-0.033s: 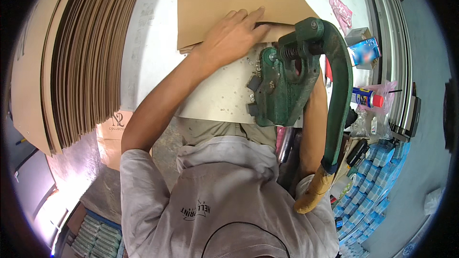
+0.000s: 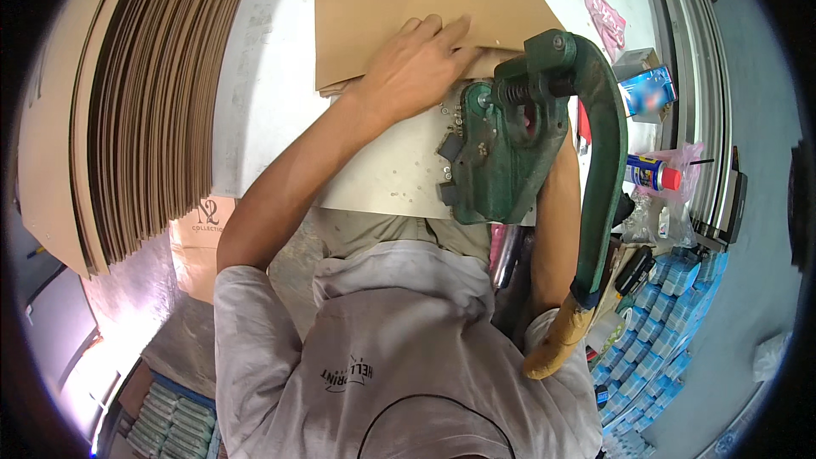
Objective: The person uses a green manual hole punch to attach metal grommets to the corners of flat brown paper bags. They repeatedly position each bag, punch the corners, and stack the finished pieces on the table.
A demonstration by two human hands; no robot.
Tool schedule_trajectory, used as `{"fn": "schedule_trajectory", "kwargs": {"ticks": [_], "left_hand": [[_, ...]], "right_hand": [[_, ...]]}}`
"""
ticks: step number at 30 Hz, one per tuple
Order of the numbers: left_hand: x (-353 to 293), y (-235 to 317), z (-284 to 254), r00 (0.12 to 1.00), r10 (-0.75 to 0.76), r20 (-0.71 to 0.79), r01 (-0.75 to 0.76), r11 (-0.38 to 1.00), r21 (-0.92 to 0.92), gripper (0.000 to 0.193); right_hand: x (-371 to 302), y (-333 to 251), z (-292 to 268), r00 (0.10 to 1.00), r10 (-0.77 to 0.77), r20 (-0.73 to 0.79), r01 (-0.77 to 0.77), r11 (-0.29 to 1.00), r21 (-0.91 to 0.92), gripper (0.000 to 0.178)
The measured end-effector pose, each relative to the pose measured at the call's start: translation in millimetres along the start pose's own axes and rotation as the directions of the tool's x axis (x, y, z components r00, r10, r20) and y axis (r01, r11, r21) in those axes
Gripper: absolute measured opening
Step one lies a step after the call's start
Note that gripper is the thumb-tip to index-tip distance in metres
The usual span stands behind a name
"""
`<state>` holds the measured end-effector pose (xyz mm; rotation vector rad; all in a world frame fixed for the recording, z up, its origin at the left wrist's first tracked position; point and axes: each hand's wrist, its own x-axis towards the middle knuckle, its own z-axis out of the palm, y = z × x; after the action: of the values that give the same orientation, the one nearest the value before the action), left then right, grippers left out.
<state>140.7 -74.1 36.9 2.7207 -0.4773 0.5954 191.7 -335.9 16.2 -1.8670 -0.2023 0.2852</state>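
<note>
Head view: the left hand lies on a brown paper bag, its fingers loosely spread and open, with a gap between forefinger and thumb. The thumb reaches toward the near edge of the bag, where the layers part a little; whether it pinches a layer I cannot tell. The bag lies flat under these fingers and runs on beyond them, a black printed mark facing up past the fingertips.

Just to the right of the fingers and nearer the body stands a green hand press, and the bag's near right corner passes close to its head. The right forearm goes up behind the press, which hides the right hand, so the state of its fingers cannot be told. The lever's tan grip hangs far nearer the body than the left fingers.

Small metal rings lie beside the press, just nearer the body than those fingers. Well to their left stands a stack of brown sheets. Well to their right, on the white counter, lie a pink packet, a blue box and a blue can with a red cap.
</note>
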Motion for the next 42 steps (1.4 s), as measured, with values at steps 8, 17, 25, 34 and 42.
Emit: {"fn": "schedule_trajectory", "kwargs": {"ticks": [8, 17, 25, 34, 42], "left_hand": [[-9, 21, -9, 0.979, -0.165, 0.122, 0.193, 0.941, -0.277, 0.031], [-15, 39, 6, 0.967, -0.233, 0.104, 0.252, 0.939, -0.236, 0.033], [-14, 42, 11, 0.965, -0.256, 0.064, 0.264, 0.931, -0.252, 0.031], [-14, 40, 14, 0.967, -0.253, 0.03, 0.254, 0.943, -0.214, 0.027], [-20, 40, 9, 0.978, -0.194, 0.072, 0.205, 0.954, -0.217, 0.027]], "right_hand": [[-7, 1, 2, 0.992, 0.124, 0.027, -0.126, 0.987, 0.097, 0.018], [-18, -4, 7, 0.981, 0.192, 0.014, -0.191, 0.967, 0.169, 0.018], [-22, -6, 11, 0.996, 0.084, 0.012, -0.085, 0.974, 0.211, 0.018], [-134, -174, -35, 0.795, -0.601, 0.077, 0.52, 0.611, -0.596, 0.052], [-142, -149, -17, 0.551, -0.6, 0.58, 0.834, 0.417, -0.361, 0.079]]}}
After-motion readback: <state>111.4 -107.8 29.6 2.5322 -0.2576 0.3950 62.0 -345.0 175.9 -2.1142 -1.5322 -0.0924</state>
